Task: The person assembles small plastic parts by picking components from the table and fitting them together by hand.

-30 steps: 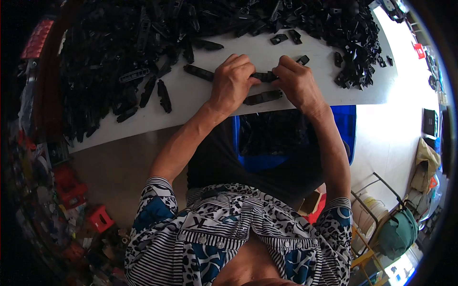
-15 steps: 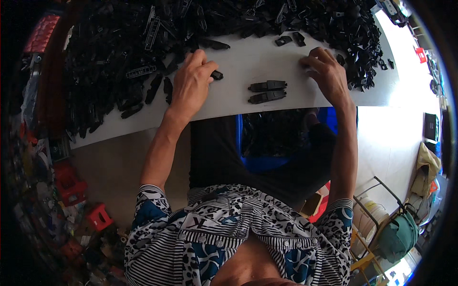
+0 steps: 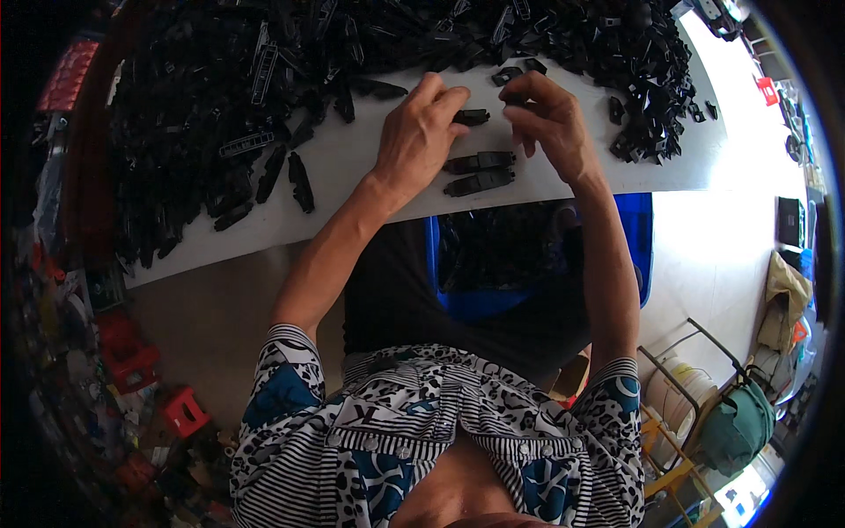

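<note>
- Blue plastic bin [image 3: 641, 233] below the white desk [image 3: 339, 167]: dark pieces [image 3: 493, 251] inside, too shadowed to tell apart.
- Heaped black plastic parts [image 3: 638, 66] crowd the desk's far side; two long, narrow black pieces [image 3: 480, 182] lie side by side nearer me.
- Over the desk, my left grip [image 3: 418, 128] clasps a black plastic piece [image 3: 476, 117], one end showing; my right grip [image 3: 556, 128] pinches a small black part [image 3: 514, 99], mostly finger-hidden.

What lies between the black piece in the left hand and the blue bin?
In the head view, two long black pieces lie side by side on the table, then comes the table's front edge, then the bin.
</note>
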### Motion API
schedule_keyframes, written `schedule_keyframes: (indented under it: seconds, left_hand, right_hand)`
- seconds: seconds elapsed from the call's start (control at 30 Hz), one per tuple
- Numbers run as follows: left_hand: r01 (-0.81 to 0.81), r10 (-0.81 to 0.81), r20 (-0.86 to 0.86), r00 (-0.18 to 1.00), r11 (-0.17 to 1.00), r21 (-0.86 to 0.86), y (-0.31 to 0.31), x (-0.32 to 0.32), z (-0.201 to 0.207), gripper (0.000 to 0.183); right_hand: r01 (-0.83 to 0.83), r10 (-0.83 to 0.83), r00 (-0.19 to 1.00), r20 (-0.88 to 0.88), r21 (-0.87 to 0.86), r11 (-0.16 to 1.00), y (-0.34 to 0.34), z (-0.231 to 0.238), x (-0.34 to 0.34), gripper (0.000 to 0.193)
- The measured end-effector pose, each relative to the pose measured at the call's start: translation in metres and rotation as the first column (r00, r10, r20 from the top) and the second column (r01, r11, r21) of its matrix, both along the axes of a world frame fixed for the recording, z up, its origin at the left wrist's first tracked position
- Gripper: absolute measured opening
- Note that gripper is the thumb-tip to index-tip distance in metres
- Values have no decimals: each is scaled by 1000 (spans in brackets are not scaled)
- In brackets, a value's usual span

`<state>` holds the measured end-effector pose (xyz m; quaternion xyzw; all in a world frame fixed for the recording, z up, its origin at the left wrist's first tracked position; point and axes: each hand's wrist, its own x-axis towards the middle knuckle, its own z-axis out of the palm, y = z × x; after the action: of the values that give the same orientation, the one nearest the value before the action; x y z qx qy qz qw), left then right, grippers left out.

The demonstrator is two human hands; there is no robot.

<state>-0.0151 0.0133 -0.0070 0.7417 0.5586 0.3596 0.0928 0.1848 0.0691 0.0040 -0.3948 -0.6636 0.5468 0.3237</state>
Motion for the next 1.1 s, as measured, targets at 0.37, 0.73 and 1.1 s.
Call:
schedule_keyframes:
  seconds: [0.37, 0.73, 1.1]
  left_hand:
    - [-62, 59, -88, 994, 998, -31, -7, -12, -7, 27]
    - [-22, 23, -18, 1000, 1000, 4, -2, -14, -14, 28]
    - [95, -97, 69, 993, 995, 38, 4, -17, -15, 28]
  right_hand:
    - [-215, -69, 904, 421, 589, 779, 0, 0, -16, 23]
    - [-360, -119, 831, 543, 688, 630, 4, 1, -12, 22]
    - [-421, 143, 875, 462, 582, 696, 16, 0, -6, 22]
